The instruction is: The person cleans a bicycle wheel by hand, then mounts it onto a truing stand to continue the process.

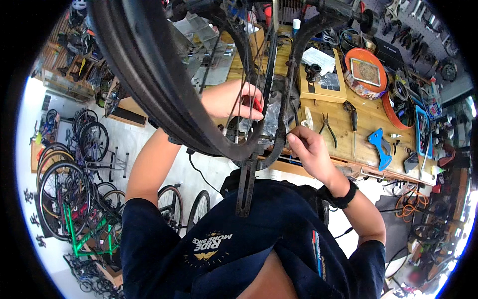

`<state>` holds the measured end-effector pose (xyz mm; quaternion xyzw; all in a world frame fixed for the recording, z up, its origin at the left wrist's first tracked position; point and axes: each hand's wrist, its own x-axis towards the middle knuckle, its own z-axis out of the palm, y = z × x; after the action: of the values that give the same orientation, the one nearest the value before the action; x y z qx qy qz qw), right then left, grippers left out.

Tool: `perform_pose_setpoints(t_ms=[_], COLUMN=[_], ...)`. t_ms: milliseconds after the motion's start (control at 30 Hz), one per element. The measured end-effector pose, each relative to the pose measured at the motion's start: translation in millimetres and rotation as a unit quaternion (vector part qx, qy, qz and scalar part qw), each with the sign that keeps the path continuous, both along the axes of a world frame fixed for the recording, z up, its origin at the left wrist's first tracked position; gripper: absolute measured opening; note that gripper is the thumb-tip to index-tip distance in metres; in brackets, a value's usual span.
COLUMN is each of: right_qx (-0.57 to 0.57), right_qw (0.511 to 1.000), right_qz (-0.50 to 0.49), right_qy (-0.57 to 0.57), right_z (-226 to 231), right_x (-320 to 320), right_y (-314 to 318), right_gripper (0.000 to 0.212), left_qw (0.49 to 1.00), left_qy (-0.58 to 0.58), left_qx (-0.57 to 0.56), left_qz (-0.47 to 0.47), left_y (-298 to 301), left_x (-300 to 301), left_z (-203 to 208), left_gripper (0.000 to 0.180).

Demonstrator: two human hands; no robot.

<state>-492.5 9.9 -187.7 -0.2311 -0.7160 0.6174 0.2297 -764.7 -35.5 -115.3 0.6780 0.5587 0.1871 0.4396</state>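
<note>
A bicycle wheel (172,74) with a black rim stands upright in a dark metal truing stand (298,47). Reaching in from the left past the rim, my left hand (234,98) is closed among the spokes on a small red spoke wrench (257,104), partly covered by the fingers. On the stand's right side, my right hand (309,148) has its thumb and curled fingers pinched at a small adjusting knob, mostly hidden by the fingertips. The slotted lower bar (245,187) of the stand points toward my chest.
The wooden bench (331,119) holds pliers (328,130), a screwdriver (354,122), a blue-handled tool (381,148), a cardboard box (323,90) and round orange-rimmed tins (366,74). Several bicycles (74,209) stand on the left. Tools hang on the pegboard (423,35).
</note>
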Motion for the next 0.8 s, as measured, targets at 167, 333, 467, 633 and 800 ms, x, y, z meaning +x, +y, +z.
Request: perform_pose_setpoints(t_ms=[167, 333, 467, 633, 800], right_qx=[-0.032, -0.038, -0.007, 0.005, 0.001], right_qw=[0.999, 0.999, 1.000, 1.000, 1.000], right_qz=[0.012, 0.018, 0.012, 0.000, 0.005], right_qy=[-0.006, -0.024, -0.024, -0.023, -0.006], right_z=[1, 3, -1, -2, -1], right_x=[2, 2, 1, 1, -1], right_y=[-1, -1, -1, -2, -4], right_gripper=[0.027, 0.025, 0.025, 0.024, 0.025], left_qw=[0.997, 0.997, 0.998, 0.990, 0.991], left_qy=[-0.032, -0.046, -0.024, -0.080, -0.038], left_qx=[0.055, 0.047, 0.052, 0.118, 0.128], left_qz=[0.041, 0.046, 0.002, 0.010, -0.008], left_y=[-9, -3, 0, -19, -14], left_x=[0, -16, -6, -6, -11], left_z=[-8, -28, -18, -4, -10], left_gripper=[0.027, 0.030, 0.026, 0.026, 0.027])
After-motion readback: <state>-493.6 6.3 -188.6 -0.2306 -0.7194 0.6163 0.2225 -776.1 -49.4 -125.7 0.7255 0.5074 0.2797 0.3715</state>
